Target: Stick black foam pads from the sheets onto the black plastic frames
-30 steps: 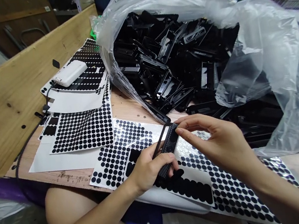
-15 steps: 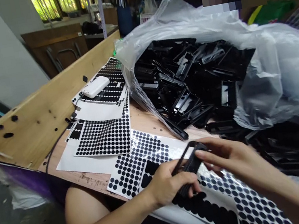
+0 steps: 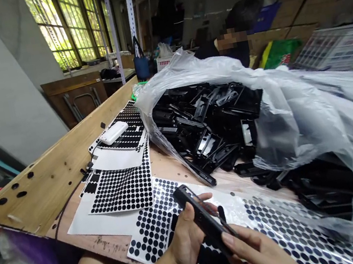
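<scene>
My left hand [image 3: 187,239] grips a long black plastic part [image 3: 198,217] low in the head view, its far end tilted up and to the left. My right hand [image 3: 256,256] meets the near end of that part, fingertips pinching it. Both hands hover over a white sheet of black round stickers [image 3: 153,231] lying at the table's near edge. Just beyond, a large clear plastic bag [image 3: 296,115] lies open, full of several similar black plastic parts [image 3: 206,126].
More sticker sheets [image 3: 121,189] spread to the left, with a white power bank [image 3: 113,133] and its black cable on them. A raised wooden board [image 3: 64,156] edges the table's left side. Another person [image 3: 236,42] sits behind the bag. Windows and shelving stand at the back.
The view has tilted upward, showing the room and the other person. My hands dropped lower in the frame; the black part has turned, and my right hand shifted from its far end to its near end.
</scene>
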`<state>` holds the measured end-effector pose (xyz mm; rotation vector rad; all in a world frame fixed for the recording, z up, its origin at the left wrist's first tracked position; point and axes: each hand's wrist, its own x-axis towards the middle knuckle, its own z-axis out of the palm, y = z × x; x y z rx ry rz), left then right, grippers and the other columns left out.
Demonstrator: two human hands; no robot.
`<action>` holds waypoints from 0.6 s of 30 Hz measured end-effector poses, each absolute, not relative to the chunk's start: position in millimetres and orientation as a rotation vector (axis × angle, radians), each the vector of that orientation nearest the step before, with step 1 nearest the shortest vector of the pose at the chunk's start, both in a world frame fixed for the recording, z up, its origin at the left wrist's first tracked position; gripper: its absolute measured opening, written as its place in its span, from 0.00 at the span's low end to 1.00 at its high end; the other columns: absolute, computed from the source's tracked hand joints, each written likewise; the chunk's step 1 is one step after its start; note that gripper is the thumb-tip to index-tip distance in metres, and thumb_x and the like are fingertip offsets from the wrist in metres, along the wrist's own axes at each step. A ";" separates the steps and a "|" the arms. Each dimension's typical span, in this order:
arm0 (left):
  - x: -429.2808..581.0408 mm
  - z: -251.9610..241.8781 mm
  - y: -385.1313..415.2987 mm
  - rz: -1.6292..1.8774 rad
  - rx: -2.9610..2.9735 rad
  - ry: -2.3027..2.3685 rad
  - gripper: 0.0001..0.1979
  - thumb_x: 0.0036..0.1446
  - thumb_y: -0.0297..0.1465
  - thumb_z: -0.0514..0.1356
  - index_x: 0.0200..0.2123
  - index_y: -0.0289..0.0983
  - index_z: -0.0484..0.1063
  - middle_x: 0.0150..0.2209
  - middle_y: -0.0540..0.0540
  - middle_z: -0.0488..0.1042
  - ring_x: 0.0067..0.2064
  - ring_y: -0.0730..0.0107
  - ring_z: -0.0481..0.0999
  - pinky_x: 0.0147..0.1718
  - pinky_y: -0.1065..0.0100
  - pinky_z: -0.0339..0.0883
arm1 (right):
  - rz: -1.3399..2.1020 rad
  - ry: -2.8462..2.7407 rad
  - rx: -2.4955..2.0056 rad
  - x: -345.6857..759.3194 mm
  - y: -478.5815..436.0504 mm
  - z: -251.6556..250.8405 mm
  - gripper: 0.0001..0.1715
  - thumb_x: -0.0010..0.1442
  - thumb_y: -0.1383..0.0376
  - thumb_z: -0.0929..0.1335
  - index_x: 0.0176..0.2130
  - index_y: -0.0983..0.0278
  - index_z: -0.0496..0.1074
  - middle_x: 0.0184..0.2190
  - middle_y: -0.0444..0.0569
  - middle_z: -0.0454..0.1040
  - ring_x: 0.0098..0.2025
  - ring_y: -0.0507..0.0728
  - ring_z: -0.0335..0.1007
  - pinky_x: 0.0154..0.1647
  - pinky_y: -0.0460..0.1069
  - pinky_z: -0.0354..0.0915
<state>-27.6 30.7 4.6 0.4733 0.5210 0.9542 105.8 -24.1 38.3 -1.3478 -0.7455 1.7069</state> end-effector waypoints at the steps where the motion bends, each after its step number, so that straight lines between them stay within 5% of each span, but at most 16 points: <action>1: -28.0 4.7 30.7 0.940 0.468 0.573 0.34 0.44 0.55 0.73 0.47 0.36 0.80 0.41 0.43 0.76 0.40 0.63 0.75 0.45 0.63 0.68 | 1.740 -0.740 -1.312 102.3 -25.2 37.2 0.34 0.46 0.39 0.79 0.35 0.66 0.80 0.19 0.37 0.55 0.20 0.46 0.54 0.20 0.42 0.61; 5: -28.6 9.6 32.4 0.850 0.401 0.749 0.28 0.45 0.53 0.71 0.39 0.35 0.81 0.42 0.42 0.77 0.38 0.63 0.76 0.35 0.66 0.72 | 1.870 -0.845 -1.156 104.2 -29.9 41.0 0.34 0.49 0.38 0.76 0.35 0.66 0.79 0.28 0.46 0.72 0.29 0.51 0.70 0.27 0.45 0.69; 8: -26.9 14.4 36.4 0.842 0.430 0.744 0.23 0.47 0.49 0.72 0.34 0.35 0.80 0.40 0.43 0.76 0.41 0.61 0.77 0.37 0.65 0.77 | 1.925 -1.106 -1.213 130.0 -29.9 46.9 0.30 0.56 0.42 0.74 0.38 0.66 0.80 0.34 0.51 0.80 0.28 0.53 0.74 0.27 0.46 0.69; 14: -22.6 20.0 40.0 0.909 0.497 0.774 0.17 0.54 0.45 0.69 0.34 0.36 0.78 0.39 0.43 0.74 0.45 0.60 0.73 0.33 0.59 0.83 | 0.548 -1.862 -2.073 207.1 5.8 42.9 0.10 0.65 0.63 0.68 0.38 0.62 0.81 0.37 0.51 0.84 0.37 0.61 0.80 0.39 0.54 0.72; 18: -21.9 20.1 39.3 0.892 0.499 0.756 0.19 0.55 0.47 0.68 0.36 0.35 0.78 0.40 0.41 0.75 0.45 0.58 0.74 0.31 0.58 0.83 | 0.372 -1.999 -2.118 225.1 36.2 27.9 0.09 0.63 0.66 0.68 0.36 0.62 0.80 0.38 0.52 0.83 0.38 0.62 0.79 0.40 0.54 0.71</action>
